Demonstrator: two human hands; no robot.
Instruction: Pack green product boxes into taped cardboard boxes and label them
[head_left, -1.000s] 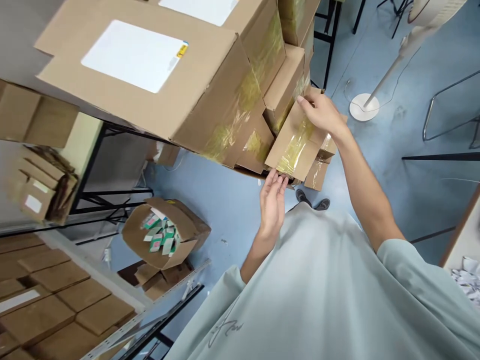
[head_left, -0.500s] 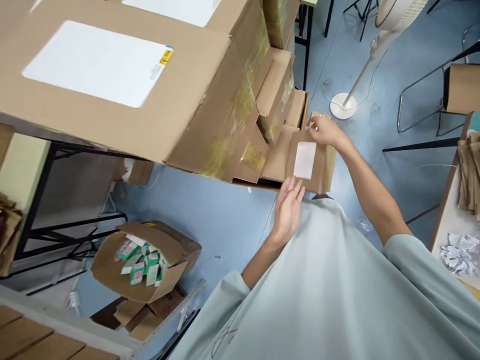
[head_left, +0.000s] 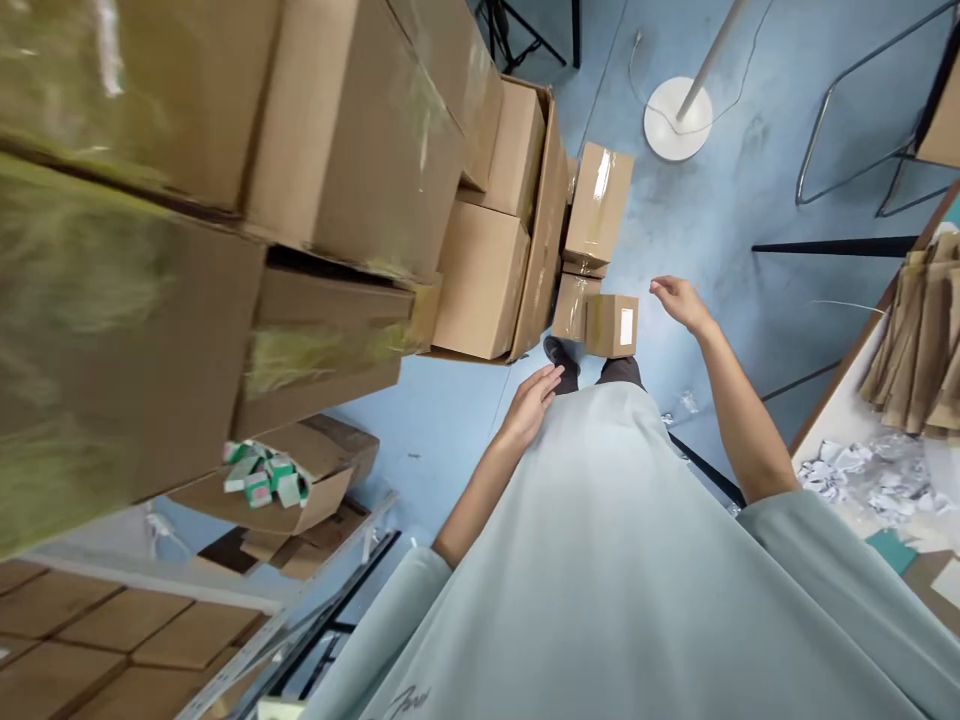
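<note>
A small cardboard box (head_left: 602, 325) with a white label on one side is low by my feet, against other taped boxes. My right hand (head_left: 681, 303) is to the right of it and apart from it, fingers loosely extended and holding nothing. On the other side, my left hand (head_left: 532, 402) hangs in front of my shirt with its fingers stretched out, empty. Just ahead of that hand, a large open carton (head_left: 541, 235) holds several plain brown boxes (head_left: 480, 285). A taller taped box (head_left: 598, 205) stands beyond the labelled one.
Large taped cartons (head_left: 360, 150) are stacked at the left. Below them, an open carton (head_left: 337, 495) contains green-and-white packets (head_left: 262, 475). A fan base (head_left: 678, 118) stands on the blue floor. At the right, a table (head_left: 851, 410) carries brown paper bags (head_left: 911, 340) and paper scraps.
The labelled box has left both hands and is now lower, by my feet. My hands have moved apart, and the view has tilted down toward the floor.
</note>
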